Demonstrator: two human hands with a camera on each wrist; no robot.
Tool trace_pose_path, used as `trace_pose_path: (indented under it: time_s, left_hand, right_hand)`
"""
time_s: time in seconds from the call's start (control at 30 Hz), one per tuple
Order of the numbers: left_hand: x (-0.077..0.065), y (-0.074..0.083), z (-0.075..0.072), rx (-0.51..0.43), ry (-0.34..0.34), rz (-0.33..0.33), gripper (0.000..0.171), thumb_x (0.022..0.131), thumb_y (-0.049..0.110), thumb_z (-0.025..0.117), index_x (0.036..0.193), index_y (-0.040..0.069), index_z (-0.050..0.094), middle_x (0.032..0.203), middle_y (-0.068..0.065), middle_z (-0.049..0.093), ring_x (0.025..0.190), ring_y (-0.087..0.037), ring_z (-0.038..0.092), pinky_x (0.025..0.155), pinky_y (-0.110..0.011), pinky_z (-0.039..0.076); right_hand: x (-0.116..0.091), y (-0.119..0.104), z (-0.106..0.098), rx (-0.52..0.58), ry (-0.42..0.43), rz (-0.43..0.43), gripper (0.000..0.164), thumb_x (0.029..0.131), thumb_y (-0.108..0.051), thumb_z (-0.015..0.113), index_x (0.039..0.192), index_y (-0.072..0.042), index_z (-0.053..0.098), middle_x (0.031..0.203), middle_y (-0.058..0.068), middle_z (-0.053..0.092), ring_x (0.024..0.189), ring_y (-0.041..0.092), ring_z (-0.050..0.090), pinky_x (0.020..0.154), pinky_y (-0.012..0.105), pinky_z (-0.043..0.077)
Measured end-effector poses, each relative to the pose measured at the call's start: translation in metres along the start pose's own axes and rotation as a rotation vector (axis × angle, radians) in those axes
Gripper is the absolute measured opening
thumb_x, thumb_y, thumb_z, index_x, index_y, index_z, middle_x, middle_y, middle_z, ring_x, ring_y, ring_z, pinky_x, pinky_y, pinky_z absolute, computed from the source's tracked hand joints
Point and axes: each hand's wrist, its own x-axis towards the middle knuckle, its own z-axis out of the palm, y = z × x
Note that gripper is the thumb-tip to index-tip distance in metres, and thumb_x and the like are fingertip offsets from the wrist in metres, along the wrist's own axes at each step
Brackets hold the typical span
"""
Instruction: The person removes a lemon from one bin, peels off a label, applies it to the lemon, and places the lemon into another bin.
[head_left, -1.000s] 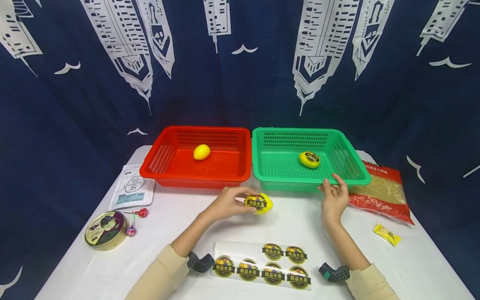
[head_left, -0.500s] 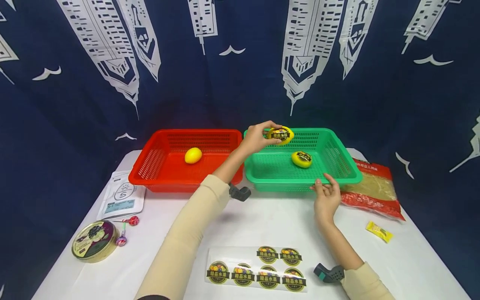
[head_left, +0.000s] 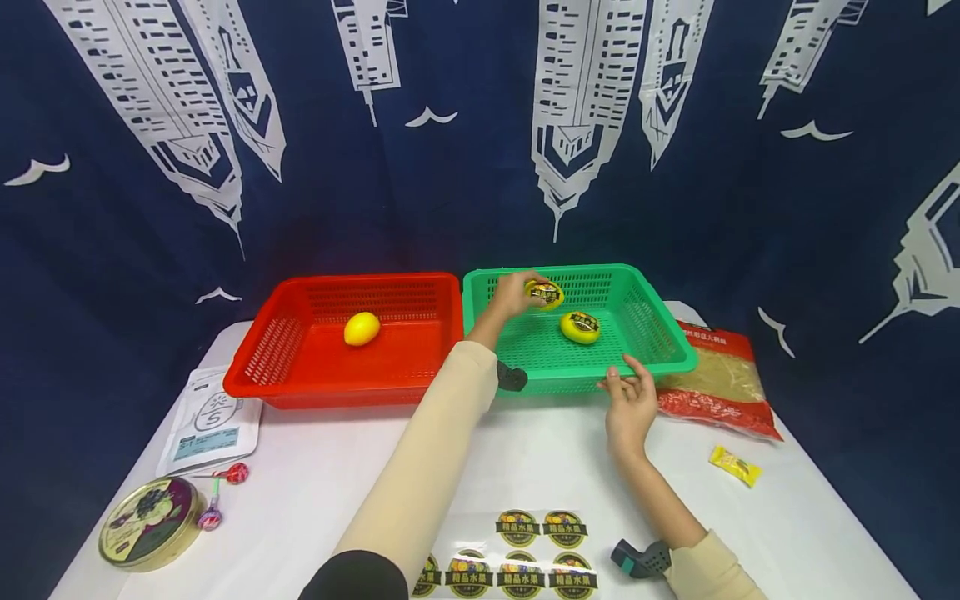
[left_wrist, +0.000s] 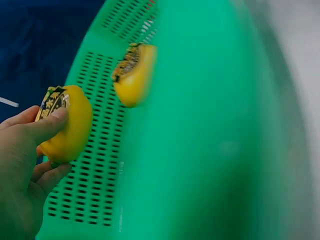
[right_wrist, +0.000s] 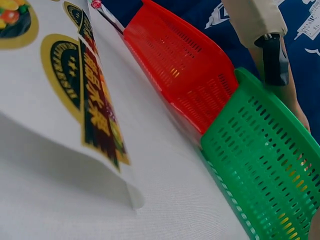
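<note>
Inside the far left part of the green basket (head_left: pixel 570 385), my left hand (head_left: pixel 513 297) pinches a yellow lemon (head_left: pixel 551 296) with a round dark label. The left wrist view shows the thumb over the label of this lemon (left_wrist: pixel 77 127) and fingers behind and below it. A second labelled lemon (head_left: pixel 580 327) lies on the basket floor, just right of the held one. My right hand (head_left: pixel 632 412) is at the basket's front rim, fingers loosely extended with the fingertips right at the edge. An unlabelled lemon (head_left: pixel 362 329) lies in the red basket (head_left: pixel 337 396) on the left.
A sheet of round stickers (head_left: pixel 517 546) lies at the table's front. To the left are a white pouch (head_left: pixel 213 425), a round tin (head_left: pixel 150 525) and two lollipops (head_left: pixel 225 475). On the right are a red pasta bag (head_left: pixel 716 383) and a yellow wrapped candy (head_left: pixel 735 465).
My left hand has carried the labelled lemon from over the table up and into the green basket, lowering it lately. The right hand has stayed at the rim. The head view has shifted right.
</note>
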Motion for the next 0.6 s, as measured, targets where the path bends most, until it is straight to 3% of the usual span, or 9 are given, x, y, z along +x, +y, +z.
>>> trace_pose_path:
  time_s: [0.37,0.6]
  left_hand:
    - [-0.011,-0.011,0.030,0.020,-0.066,-0.098,0.040,0.084,0.026,0.068,0.124,0.025,0.060,0.126,-0.003,0.055,0.119,-0.027,0.045,0.096,-0.038,0.042]
    - [-0.011,-0.013,0.038,0.059,-0.131,-0.142,0.040,0.083,0.024,0.069,0.123,0.024,0.061,0.128,-0.002,0.054,0.121,-0.029,0.043,0.098,-0.039,0.040]
  right_hand:
    - [0.000,0.001,0.001,-0.010,0.000,-0.023,0.037,0.091,0.001,0.054,0.126,0.010,0.044,0.090,0.018,0.049,0.073,0.013,0.055,0.069,0.019,0.053]
    - [-0.001,0.001,0.001,0.003,0.000,-0.032,0.038,0.091,0.002,0.053,0.126,0.012,0.042,0.091,0.020,0.048,0.073,0.013,0.056,0.069,0.019,0.053]
